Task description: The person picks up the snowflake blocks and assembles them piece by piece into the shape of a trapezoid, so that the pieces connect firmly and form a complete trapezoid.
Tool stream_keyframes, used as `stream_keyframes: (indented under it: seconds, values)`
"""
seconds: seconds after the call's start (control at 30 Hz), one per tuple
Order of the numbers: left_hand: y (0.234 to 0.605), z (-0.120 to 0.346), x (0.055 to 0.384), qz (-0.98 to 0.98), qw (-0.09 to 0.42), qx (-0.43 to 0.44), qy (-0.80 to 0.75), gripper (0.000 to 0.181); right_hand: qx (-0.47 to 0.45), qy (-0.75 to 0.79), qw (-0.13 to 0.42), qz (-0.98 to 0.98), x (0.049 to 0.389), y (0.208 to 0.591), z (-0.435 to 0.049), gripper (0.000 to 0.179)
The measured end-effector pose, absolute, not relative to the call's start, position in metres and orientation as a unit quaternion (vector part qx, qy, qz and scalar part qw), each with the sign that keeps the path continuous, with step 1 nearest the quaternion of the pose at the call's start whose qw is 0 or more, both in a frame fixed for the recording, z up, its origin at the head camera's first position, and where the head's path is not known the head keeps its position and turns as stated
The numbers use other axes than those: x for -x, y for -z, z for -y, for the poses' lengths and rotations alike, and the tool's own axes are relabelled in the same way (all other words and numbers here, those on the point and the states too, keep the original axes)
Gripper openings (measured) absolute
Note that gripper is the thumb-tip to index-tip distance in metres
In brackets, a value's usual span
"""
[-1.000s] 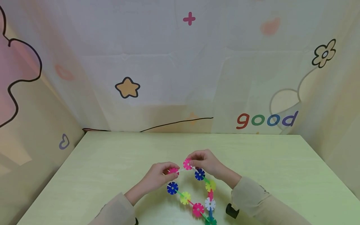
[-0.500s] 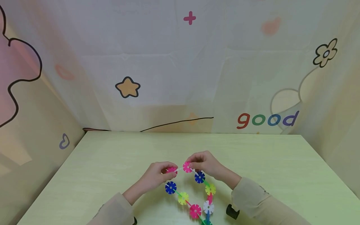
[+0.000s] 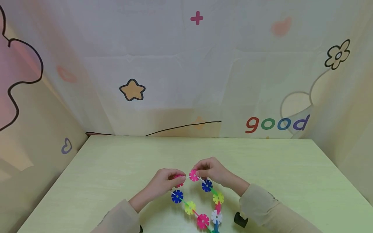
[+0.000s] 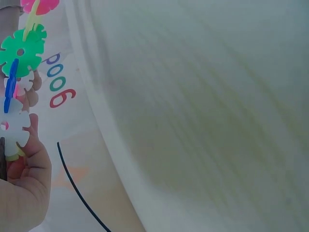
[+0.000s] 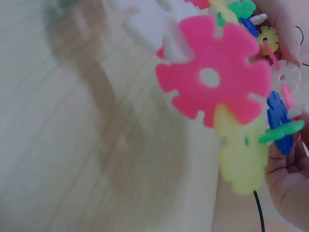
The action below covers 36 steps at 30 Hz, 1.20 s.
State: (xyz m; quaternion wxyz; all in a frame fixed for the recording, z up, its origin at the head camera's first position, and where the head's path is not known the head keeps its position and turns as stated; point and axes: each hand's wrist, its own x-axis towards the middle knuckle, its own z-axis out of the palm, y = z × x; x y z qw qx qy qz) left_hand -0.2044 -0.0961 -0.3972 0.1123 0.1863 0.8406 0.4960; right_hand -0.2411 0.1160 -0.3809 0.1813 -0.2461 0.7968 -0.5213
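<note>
A chain of notched plastic snowflake discs hangs in a loop between both hands in the head view. My left hand [image 3: 166, 181] pinches a pink disc [image 3: 178, 184] between thumb and fingers, which partly cover it. Another pink disc [image 3: 193, 175] is pinched by my right hand [image 3: 214, 170], with a pale disc edge-on between the two pink ones. Down the right side run a blue disc [image 3: 207, 185], a yellow disc [image 3: 218, 198] and a white disc [image 3: 216, 217]. Blue, yellow and pink discs [image 3: 203, 221] form the left side. The loop's lowest part is cut off by the frame.
Beneath the hands is a pale wooden table [image 3: 116, 161]. Behind it hangs a printed cloth [image 3: 175, 81] with a star and the word "good". A small black object [image 3: 240, 220] shows beside the right sleeve [image 3: 262, 204].
The right hand and its pink disc have come slightly down toward the near side, and the loop hangs a little lower. The left hand's pink disc has tilted and is more covered by the fingers.
</note>
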Motion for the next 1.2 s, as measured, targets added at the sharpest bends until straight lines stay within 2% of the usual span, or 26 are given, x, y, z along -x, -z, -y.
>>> stream_keyframes:
  seconds: [0.23, 0.43, 0.8, 1.03, 1.2]
  values:
    - [0.396, 0.092, 0.204, -0.847, 0.084, -0.194, -0.487, 0.03, 0.26, 0.513, 0.18, -0.798, 0.243, 0.379, -0.114, 0.014]
    - [0.397, 0.092, 0.204, -0.849, 0.086, -0.187, -0.487, 0.03, 0.255, 0.511, 0.179, -0.801, 0.244, 0.38, -0.113, 0.015]
    - [0.403, 0.1, 0.204, -0.856, 0.058, -0.148, -0.492, 0.034, 0.246, 0.477, 0.132, -0.834, 0.239, 0.38, -0.138, 0.034]
    - [0.406, 0.107, 0.204, -0.863, 0.02, -0.089, -0.497, 0.033, 0.187, 0.469, 0.181, -0.844, 0.233, 0.393, -0.162, 0.047]
    - [0.407, 0.107, 0.204, -0.862, 0.012, -0.065, -0.502, 0.031, 0.174, 0.465, 0.216, -0.84, 0.228, 0.402, -0.166, 0.052]
